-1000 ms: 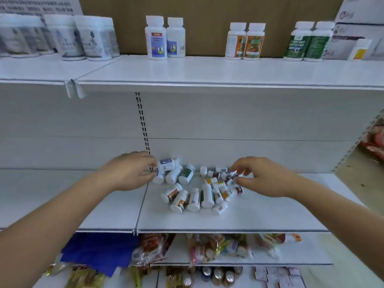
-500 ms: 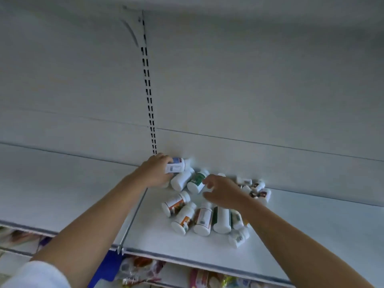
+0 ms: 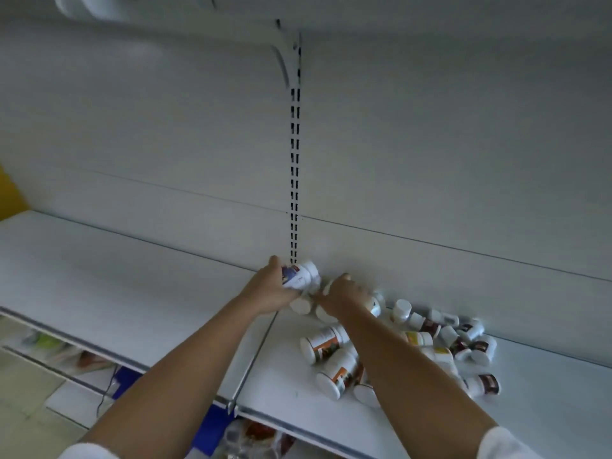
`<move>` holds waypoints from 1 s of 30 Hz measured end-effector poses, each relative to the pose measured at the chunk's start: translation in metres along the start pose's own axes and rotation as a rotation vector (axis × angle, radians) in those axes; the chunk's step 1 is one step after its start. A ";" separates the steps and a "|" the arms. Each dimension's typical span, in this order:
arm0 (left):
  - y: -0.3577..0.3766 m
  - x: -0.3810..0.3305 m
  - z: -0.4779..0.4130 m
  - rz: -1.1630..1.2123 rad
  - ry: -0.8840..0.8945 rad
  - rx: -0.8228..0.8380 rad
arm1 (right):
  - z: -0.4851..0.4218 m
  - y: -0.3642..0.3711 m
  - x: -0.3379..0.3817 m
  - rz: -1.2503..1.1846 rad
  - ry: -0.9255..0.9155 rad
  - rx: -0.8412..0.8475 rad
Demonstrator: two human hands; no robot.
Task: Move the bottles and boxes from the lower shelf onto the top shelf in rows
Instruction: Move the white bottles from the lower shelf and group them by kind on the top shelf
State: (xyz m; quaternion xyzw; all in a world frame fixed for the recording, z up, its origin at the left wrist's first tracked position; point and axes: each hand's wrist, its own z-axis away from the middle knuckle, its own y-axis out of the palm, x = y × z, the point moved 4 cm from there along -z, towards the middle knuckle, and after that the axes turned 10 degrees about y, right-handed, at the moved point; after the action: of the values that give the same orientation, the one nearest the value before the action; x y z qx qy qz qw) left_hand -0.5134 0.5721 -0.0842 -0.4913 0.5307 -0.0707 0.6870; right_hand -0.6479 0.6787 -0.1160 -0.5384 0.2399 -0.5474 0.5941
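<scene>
You are standing in a shop, at a retail display rack. Its white metal back panel [image 3: 430,144] carries a slotted upright [image 3: 294,160] with a bracket [image 3: 281,58] hooked in near the top, the adjustable kind used for store fittings. On the lower shelf [image 3: 132,286], towards its right end, lies a heap of labelled white supplement bottles [image 3: 430,346], all alike. Below its front edge, a further shelf holds packaged goods [image 3: 251,435] in bright wrappers.
</scene>
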 end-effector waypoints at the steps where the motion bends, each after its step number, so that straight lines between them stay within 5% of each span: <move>1: -0.006 0.000 0.006 0.025 -0.010 -0.007 | 0.002 0.002 0.002 -0.033 -0.004 -0.007; 4: -0.022 -0.007 0.024 0.127 -0.032 -0.016 | 0.009 -0.005 0.011 -0.242 -0.030 0.028; 7: -0.041 -0.025 0.041 0.337 -0.033 -0.061 | 0.034 -0.029 0.017 -0.727 -0.060 0.194; 14: -0.107 -0.096 0.093 0.710 0.040 -0.143 | 0.154 -0.101 0.006 -1.628 -0.156 0.871; 25: -0.149 -0.188 0.203 1.075 0.139 -0.011 | 0.324 -0.177 -0.023 -1.670 -0.193 0.653; 30: -0.179 -0.219 0.240 1.099 0.318 0.038 | 0.374 -0.212 -0.037 -1.586 -0.325 0.549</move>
State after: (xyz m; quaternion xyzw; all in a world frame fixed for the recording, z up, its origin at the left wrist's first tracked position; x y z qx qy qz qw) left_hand -0.3396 0.7607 0.1838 -0.1142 0.8036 0.2144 0.5434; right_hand -0.4144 0.8918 0.1783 -0.4558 -0.4370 -0.7562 0.1717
